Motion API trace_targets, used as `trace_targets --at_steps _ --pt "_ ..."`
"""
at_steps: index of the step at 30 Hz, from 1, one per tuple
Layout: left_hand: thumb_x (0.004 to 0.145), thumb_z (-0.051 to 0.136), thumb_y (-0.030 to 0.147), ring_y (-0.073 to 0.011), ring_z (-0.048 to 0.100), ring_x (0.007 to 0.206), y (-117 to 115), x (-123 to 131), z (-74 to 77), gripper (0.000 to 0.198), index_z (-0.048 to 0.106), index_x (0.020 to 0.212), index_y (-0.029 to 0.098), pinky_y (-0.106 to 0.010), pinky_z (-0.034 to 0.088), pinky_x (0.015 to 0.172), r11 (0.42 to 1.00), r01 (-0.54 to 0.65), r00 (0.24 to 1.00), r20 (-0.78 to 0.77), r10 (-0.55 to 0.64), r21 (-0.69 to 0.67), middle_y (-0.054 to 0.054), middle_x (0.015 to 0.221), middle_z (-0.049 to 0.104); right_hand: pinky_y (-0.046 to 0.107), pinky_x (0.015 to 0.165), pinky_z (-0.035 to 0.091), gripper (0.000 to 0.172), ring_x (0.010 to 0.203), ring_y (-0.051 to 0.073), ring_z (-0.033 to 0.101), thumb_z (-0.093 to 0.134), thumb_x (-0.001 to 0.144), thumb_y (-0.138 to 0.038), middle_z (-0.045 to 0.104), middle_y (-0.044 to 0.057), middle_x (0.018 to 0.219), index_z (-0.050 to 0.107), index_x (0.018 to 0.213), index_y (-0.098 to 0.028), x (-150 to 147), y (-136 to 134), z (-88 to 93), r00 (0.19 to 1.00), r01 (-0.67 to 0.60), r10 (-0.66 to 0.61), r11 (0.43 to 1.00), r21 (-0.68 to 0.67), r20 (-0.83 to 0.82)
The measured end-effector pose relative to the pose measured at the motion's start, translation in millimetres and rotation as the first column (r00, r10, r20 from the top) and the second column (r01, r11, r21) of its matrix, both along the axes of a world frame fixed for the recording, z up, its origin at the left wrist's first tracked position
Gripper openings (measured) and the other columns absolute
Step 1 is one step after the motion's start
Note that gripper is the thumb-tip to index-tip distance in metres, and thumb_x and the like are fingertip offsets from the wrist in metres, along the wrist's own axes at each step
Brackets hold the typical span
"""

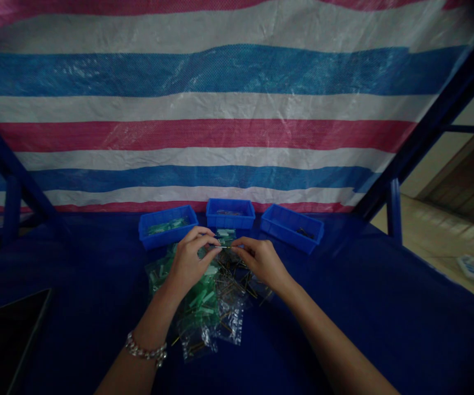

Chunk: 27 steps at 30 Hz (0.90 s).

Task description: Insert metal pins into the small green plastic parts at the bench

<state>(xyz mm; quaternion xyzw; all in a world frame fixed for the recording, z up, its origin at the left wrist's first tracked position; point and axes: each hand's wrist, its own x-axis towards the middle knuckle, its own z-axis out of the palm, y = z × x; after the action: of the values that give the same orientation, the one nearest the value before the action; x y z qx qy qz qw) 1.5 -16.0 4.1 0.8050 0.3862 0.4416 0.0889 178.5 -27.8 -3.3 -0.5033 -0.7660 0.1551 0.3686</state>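
My left hand (191,258) and my right hand (259,259) meet above a heap of small parts on the blue table. Both pinch the ends of one thin metal pin (222,247) held level between their fingertips. Under the hands lies a clear plastic bag (204,321) with pale green plastic sleeves (204,299) and several thin brass-coloured pins (237,282) spilled over it. A beaded bracelet (145,351) circles my left wrist.
Three blue bins stand in a row behind the heap: the left bin (167,226) holds green sleeves, the middle bin (230,213) and right bin (292,226) hold a few dark parts. A dark tablet (4,337) lies at the lower left. A striped tarp (220,109) hangs behind.
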Motion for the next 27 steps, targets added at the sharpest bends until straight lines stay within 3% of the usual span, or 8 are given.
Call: trace_targets --at_steps 11,27 --pt "0.072 0.057 0.018 -0.0135 0.056 0.076 -0.4 0.1 1.2 0.004 0.061 0.071 0.017 -0.029 0.048 0.066 1.0 -0.025 1.0 0.017 0.025 -0.012 -0.004 0.087 0.056 0.019 0.045 0.029 0.022 0.044 0.01 0.044 0.048 0.078 -0.031 0.052 -0.003 0.05 0.061 0.091 -0.02 -1.4 -2.8 0.7 1.0 -0.002 0.002 1.0 -0.009 0.019" --pt "0.071 0.057 0.016 -0.0125 0.056 0.073 -1.5 2.3 1.5 0.005 0.061 0.072 0.017 -0.028 0.048 0.064 1.0 -0.009 1.0 0.011 0.01 -0.013 -0.004 0.088 0.057 0.02 0.051 0.034 0.017 0.049 0.011 0.05 0.05 0.078 -0.027 0.058 -0.001 0.055 0.062 0.089 -0.022 -3.6 -3.1 -1.4 0.992 0.027 -0.032 0.999 0.042 0.121"
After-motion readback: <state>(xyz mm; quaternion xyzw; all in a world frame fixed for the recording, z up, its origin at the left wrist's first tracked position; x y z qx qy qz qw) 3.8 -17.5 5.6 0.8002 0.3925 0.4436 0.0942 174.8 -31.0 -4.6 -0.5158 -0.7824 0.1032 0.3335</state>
